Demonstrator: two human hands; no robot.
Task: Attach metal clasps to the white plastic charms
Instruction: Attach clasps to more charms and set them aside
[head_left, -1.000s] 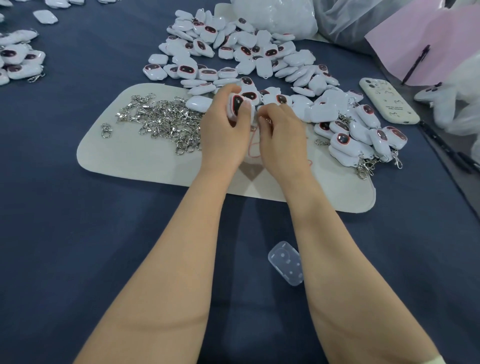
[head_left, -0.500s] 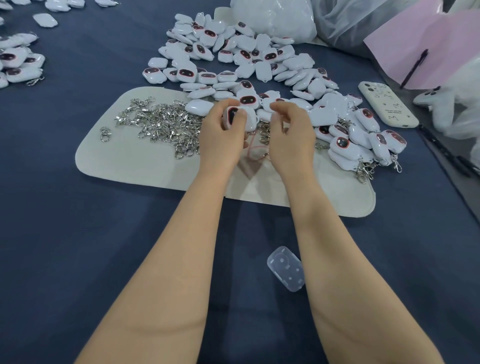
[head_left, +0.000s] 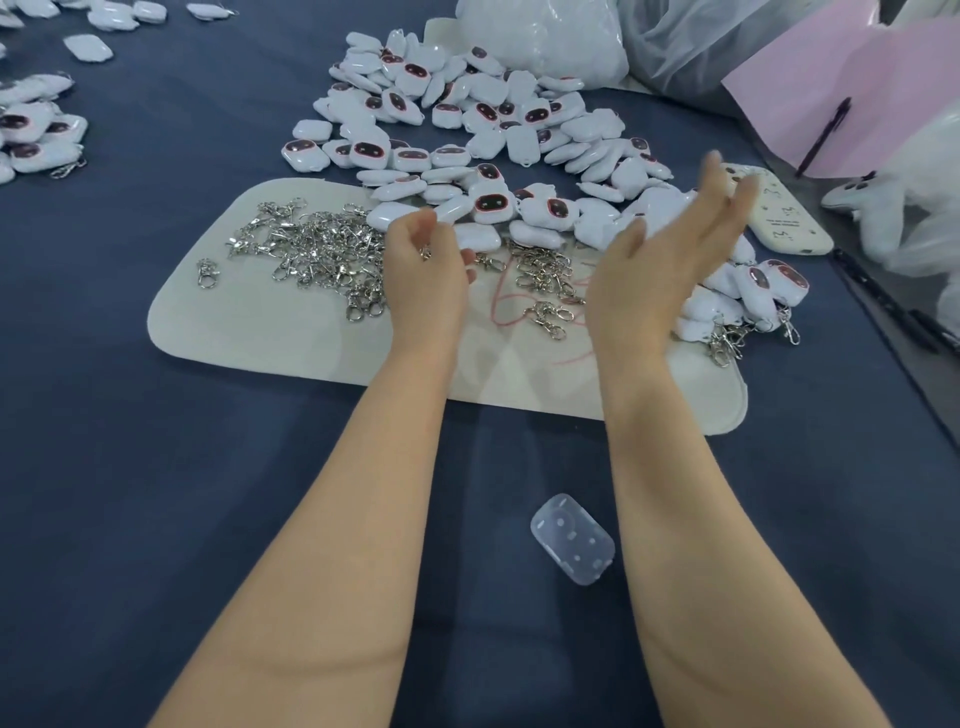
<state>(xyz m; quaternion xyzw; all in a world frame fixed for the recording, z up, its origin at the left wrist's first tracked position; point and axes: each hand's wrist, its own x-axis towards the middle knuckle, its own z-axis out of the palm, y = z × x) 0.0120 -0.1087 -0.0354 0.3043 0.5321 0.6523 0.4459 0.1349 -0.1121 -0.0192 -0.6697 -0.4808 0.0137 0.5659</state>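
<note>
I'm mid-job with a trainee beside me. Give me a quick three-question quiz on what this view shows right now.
1. True or false: the right hand is open, with straight fingers, and holds nothing.
2. The loose clasps lie on: A) the white mat; B) a pink sheet of paper; C) a wooden tray.
3. Which hand has curled fingers around a small metal clasp?

Key: 1 true. 2 A. 3 the left hand.
</note>
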